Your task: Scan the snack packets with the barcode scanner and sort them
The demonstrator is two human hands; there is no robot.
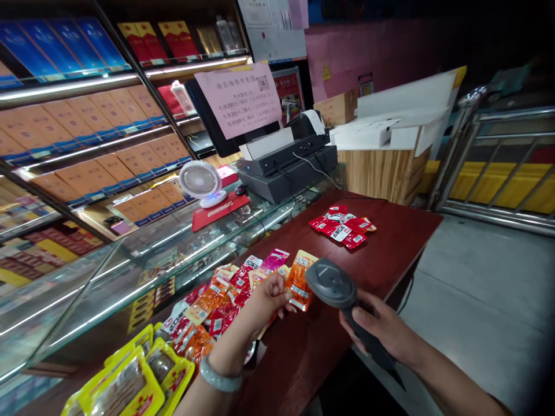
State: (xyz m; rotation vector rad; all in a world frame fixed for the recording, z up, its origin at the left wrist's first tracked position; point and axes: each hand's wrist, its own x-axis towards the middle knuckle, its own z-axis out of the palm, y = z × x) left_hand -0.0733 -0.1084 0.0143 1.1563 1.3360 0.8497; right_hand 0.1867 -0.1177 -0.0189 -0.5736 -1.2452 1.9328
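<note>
While our left hand (272, 294) pinches the lower left side of a small, glossy orange plastic packet (300, 278) between thumb and fingers, our right hand (377, 326) is wrapped around the handle of a dark grey plastic handheld scanner (333, 283). Our hands are apart, with the packet and the scanner's rounded head between them. The head overlaps the packet's right edge in our view, but we cannot tell whether they touch. Nor can we tell whether the packet hangs over the dark red wooden table (385, 254) or rests against it.

Since the grip takes in only one side, we judge that a bump from the scanner could twist the slick packet loose. Glare or a crease across its shiny film could spoil a reading, and our fingers might cover a printed code.

Just beside our left hand lies a jumbled heap of red, orange and pink plastic packets (223, 303); a sweep of the wrist could drag some out. Farther off sits a smaller pile of red-and-white packets (342, 225); if the two mixed, we could lose track of which is which.
</note>
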